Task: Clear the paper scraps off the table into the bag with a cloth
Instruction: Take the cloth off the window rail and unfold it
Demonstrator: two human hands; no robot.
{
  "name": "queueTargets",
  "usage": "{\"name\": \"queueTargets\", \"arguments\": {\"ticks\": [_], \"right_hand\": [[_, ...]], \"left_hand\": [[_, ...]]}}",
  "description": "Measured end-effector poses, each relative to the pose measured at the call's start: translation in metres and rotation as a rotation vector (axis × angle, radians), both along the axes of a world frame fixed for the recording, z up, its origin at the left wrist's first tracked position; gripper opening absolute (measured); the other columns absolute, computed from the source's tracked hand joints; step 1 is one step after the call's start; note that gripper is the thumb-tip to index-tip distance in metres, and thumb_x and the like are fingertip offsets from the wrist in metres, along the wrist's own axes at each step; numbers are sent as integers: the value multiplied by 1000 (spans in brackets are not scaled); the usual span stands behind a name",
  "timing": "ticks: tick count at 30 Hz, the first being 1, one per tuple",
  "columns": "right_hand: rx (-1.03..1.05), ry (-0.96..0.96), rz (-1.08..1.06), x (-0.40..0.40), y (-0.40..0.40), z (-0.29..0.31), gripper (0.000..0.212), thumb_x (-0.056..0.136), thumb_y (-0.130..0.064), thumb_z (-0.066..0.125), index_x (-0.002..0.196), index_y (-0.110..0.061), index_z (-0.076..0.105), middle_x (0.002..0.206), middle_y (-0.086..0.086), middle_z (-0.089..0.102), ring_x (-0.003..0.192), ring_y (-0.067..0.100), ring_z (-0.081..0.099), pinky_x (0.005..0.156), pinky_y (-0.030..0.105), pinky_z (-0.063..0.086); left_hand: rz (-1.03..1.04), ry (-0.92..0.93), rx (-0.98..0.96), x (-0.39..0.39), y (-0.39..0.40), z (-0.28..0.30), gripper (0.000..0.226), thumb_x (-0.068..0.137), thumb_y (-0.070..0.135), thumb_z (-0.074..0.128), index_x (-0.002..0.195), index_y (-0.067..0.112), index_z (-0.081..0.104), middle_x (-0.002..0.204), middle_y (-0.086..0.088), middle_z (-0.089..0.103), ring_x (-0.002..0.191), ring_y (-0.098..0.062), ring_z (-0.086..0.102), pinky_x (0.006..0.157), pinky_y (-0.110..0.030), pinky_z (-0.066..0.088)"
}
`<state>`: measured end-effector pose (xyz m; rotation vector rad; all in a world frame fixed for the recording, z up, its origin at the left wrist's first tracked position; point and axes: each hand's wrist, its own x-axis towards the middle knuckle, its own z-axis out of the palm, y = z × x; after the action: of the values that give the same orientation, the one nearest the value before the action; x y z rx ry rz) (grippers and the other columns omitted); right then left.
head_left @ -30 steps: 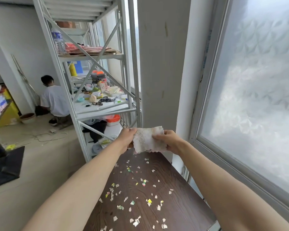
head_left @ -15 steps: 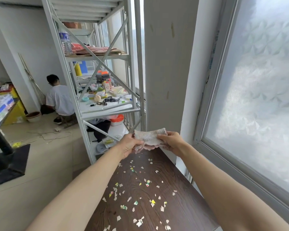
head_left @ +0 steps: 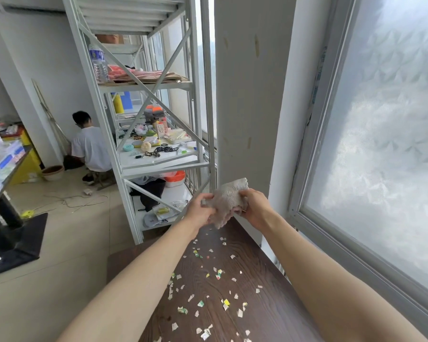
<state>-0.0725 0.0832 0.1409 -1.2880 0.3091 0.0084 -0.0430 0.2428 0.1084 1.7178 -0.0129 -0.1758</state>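
Note:
A pale, fuzzy cloth (head_left: pixel 229 198) is bunched between both hands above the far end of the dark wooden table (head_left: pixel 269 314). My left hand (head_left: pixel 199 211) grips its left side and my right hand (head_left: pixel 253 206) grips its right side. Several small paper scraps (head_left: pixel 215 292), white, yellow and green, lie scattered over the tabletop between my forearms. No bag is in view.
A white metal shelf rack (head_left: pixel 143 144) full of small items stands just beyond the table's far left corner. A white pillar (head_left: pixel 247 107) and a frosted window (head_left: pixel 386 132) border the right side. A person (head_left: pixel 90 146) crouches on the floor further back.
The cloth was held spread out flat between both hands; now it is folded and crumpled into a bunch, with the hands closer together. The view has tilted slightly.

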Motion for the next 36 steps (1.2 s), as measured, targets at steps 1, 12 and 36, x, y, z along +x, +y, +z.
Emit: {"name": "queueTargets", "arguments": {"ticks": [1,12,36], "right_hand": [[-16,-20,11,1,2,1,15,91,-7,45,91,-9,59,89,15,61,65,23,59,54,31,50],[-315,-109,137,7,27,-12,20,91,-3,50,81,-14,62,80,10,66,80,27,65,77,39,57],[-430,154,117,96,19,-100,21,85,-25,62,72,-9,60,69,8,65,64,25,63,67,38,57]], "left_hand": [[28,-48,114,0,-2,-1,34,76,8,66,103,28,65,125,-10,55,113,-28,56,93,-48,52],[-121,274,-480,1,-13,-2,64,90,58,40,122,6,60,113,-18,68,99,-32,67,76,-43,58],[8,-94,115,37,-11,-39,57,84,-6,54,130,27,53,127,-2,57,106,-14,55,80,-18,49]]}}
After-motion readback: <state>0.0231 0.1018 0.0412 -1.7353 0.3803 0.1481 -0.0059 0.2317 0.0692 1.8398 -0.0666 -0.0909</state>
